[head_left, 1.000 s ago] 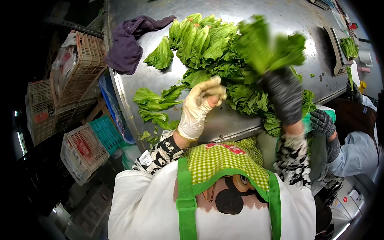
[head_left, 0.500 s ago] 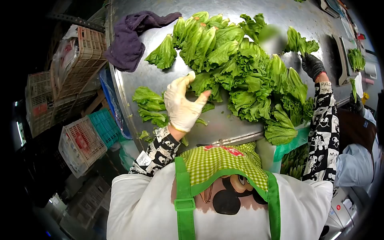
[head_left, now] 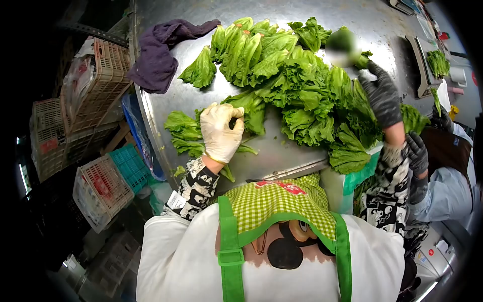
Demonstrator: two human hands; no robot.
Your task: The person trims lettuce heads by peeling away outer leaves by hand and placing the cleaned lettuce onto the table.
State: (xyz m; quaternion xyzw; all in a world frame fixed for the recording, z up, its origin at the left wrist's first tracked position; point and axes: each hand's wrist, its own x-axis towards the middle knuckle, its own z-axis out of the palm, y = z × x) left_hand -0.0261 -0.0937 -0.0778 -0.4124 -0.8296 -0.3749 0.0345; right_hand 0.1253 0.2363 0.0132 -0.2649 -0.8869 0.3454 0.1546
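My left hand (head_left: 222,132), in a white glove, is closed with thumb and forefinger curled into a ring; what it holds, if anything, I cannot make out. Right beside its fingers lies a lettuce head (head_left: 253,109), and loose lettuce leaves (head_left: 183,127) are to its left. My right hand (head_left: 381,95), in a dark grey glove, has its fingers apart, the fingertips close to a small lettuce (head_left: 363,60). Whether they touch it I cannot tell. A large lettuce pile (head_left: 307,95) spreads between my hands on the metal table (head_left: 287,158).
A purple cloth (head_left: 160,53) lies at the table's left corner. Plastic crates (head_left: 103,186) stand left. On the right are a scale (head_left: 420,65) with greens and a co-worker's gloved hand (head_left: 417,153) close to my right arm, near another lettuce (head_left: 413,119).
My left hand has curled its fingers from an open spread. My right hand has let go of the lettuce it held and moved left. A co-worker's gloved hand now shows beside my right forearm.
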